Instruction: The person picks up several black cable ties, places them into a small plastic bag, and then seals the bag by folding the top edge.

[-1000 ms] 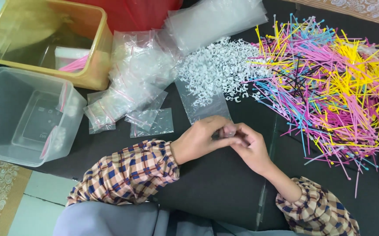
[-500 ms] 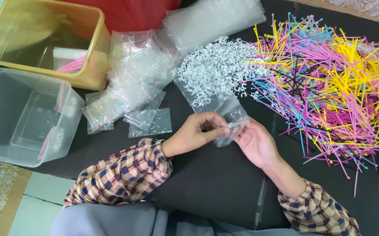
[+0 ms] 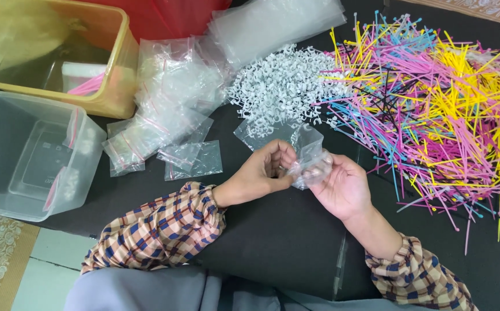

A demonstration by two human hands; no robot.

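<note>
One small clear zip bag (image 3: 307, 158) is held between both hands, just above the black mat (image 3: 284, 242) & in front of the lap. Left hand (image 3: 261, 173) is curled, fingers (image 3: 281, 167) pinched on the bag's left edge; right hand (image 3: 342, 187) lies palm-up under it, fingers (image 3: 319, 173) closed round the lower part. The bag's long axis runs roughly up-down in the head view, top end pointing away from the body toward the white clip pile (image 3: 279, 86); whether its mouth is open can't be told. Contents can't be made out for certain, maybe a few white bits. Both hands are touching the bag, so neither is nearer; the clip pile lies just beyond the fingertips, closer to the left hand.

Outward: a loose heap of empty clear bags w/ thin red seal strips (image 3: 169, 109) is spread to the left of the clips, two lying flat nearest the left wrist. A bigger stack of clear bags (image 3: 279, 23) is seen at top centre. To the right, a wide tangle of coloured cable ties (image 3: 434, 98), pink, yellow, blue, a few black, is well apart from the bag. Far left: a yellow tub (image 3: 112, 98) w/ a bag of pink ties inside, and a clear tub (image 3: 88, 150) below it. No legible labels are noted.
</note>
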